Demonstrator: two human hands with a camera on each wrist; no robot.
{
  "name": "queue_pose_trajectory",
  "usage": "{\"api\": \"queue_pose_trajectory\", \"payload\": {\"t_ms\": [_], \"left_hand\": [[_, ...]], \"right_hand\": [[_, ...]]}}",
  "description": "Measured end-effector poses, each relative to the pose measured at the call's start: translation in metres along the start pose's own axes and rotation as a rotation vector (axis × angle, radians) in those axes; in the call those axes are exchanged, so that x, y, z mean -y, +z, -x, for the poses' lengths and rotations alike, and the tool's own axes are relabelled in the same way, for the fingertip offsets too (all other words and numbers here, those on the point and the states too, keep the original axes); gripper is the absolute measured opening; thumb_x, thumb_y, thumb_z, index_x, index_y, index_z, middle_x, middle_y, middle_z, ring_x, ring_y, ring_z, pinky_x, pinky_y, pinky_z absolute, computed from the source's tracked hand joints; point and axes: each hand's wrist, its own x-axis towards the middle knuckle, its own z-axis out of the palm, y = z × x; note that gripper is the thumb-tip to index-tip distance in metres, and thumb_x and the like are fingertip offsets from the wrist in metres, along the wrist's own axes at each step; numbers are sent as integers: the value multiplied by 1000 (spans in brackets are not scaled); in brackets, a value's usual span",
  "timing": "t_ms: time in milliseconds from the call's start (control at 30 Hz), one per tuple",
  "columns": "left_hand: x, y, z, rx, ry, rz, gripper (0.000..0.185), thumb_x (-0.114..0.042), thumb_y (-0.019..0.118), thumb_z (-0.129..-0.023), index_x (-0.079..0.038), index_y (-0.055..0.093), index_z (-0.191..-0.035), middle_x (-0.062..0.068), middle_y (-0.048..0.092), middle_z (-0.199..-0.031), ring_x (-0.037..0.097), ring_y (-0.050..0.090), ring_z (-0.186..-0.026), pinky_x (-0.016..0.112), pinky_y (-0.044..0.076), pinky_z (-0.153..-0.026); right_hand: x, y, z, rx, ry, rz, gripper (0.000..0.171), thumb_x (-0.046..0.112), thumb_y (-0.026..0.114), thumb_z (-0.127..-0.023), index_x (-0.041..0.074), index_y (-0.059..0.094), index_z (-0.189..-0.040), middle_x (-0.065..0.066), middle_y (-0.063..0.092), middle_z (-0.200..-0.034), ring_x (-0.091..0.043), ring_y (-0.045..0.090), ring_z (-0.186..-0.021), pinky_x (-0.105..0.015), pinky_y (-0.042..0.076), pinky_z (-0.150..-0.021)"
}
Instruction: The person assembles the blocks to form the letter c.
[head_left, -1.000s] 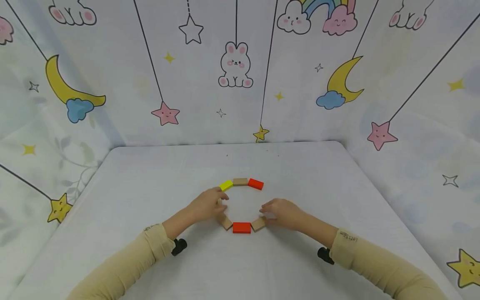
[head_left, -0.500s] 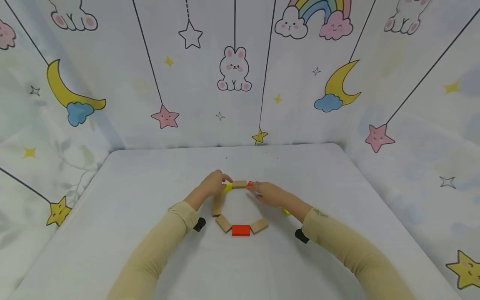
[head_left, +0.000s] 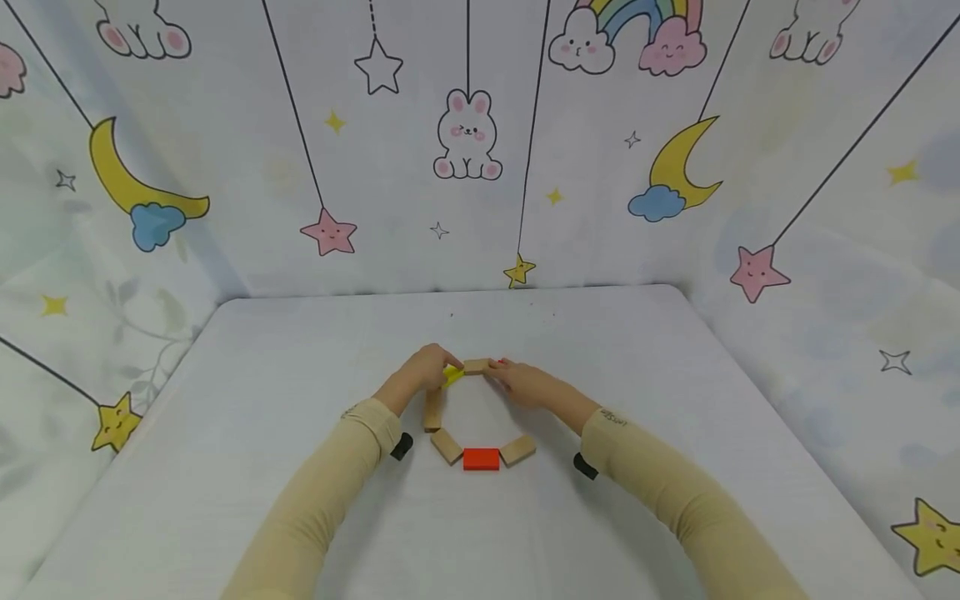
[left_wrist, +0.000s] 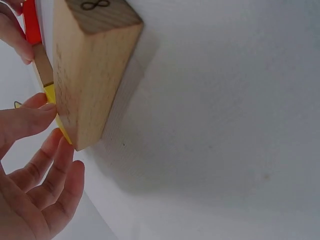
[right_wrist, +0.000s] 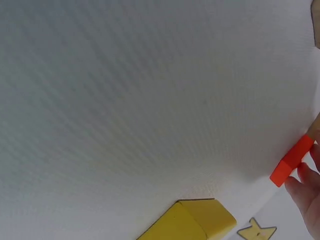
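Note:
My left hand (head_left: 422, 369) holds a yellow wooden block (head_left: 453, 375) at the far left of a ring of blocks, fingertips and thumb against it in the left wrist view. My right hand (head_left: 528, 386) reaches to the far side, straight fingers touching the red block (right_wrist: 293, 159) and the right end of the plain wooden block (head_left: 476, 367) beside it. The hand covers most of that red block in the head view. Another plain block (left_wrist: 92, 70), marked with an 8-like figure on its end, stands close to the left wrist camera.
The ring's near side has a plain block (head_left: 447, 447), a red block (head_left: 481, 459) and another plain block (head_left: 517, 451). A second yellow block (right_wrist: 185, 222) lies under the right forearm. White cloth covers the table (head_left: 300, 350); a patterned cloth wall (head_left: 405, 167) rises behind.
Both hands moved from the ring's sides to its far blocks. The right hand then slid left toward the middle plain block, and its forearm now hides the right-hand yellow block.

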Motion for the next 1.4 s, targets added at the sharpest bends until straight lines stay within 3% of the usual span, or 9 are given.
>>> {"api": "queue_pose_trajectory", "payload": {"t_ms": [200,500,733,933,1100,1400], "left_hand": [[-1,0,-1,-10,-11,23,44,10,55,-81,-13,64,-117,14,55,-122,23,50,-103,30,42,-73],[1,4,-4,-31,-20,28,39,4,58,-82,-13,64,-118,14,55,-121,27,50,-110,37,43,-88],[-1,3,-2,-40,-52,31,38,2,59,-83,-13,64,-117,15,55,-118,27,52,-105,38,44,-87],[-2,2,-3,-74,1,-40,38,-1,56,-84,-12,62,-120,14,53,-114,26,52,-101,37,45,-83],[-5,2,-6,-91,59,-107,33,-4,55,-87,-14,64,-118,9,51,-125,29,45,-114,39,41,-91],[-6,9,-10,-27,83,-194,30,-10,53,-90,-17,65,-116,-1,50,-130,25,42,-114,37,43,-84]], "right_hand": [[2,-3,-1,0,12,4,42,8,39,-98,9,36,-140,-9,31,-145,-27,30,-132,-39,27,-104],[3,-4,-7,-10,18,28,41,8,38,-98,8,37,-140,-11,31,-145,-28,31,-131,-39,27,-104],[4,-5,-9,5,31,44,42,9,37,-99,10,37,-140,-8,32,-145,-27,32,-130,-38,27,-104],[3,-11,-5,8,84,-32,46,5,43,-96,13,36,-141,-13,34,-143,-29,34,-129,-41,28,-103],[1,-15,-2,38,164,-38,48,4,47,-94,12,38,-140,-15,35,-142,-30,35,-128,-42,29,-103],[-2,-14,-2,46,202,-48,47,6,46,-95,11,37,-140,-16,39,-139,-30,38,-126,-41,31,-101]]}}
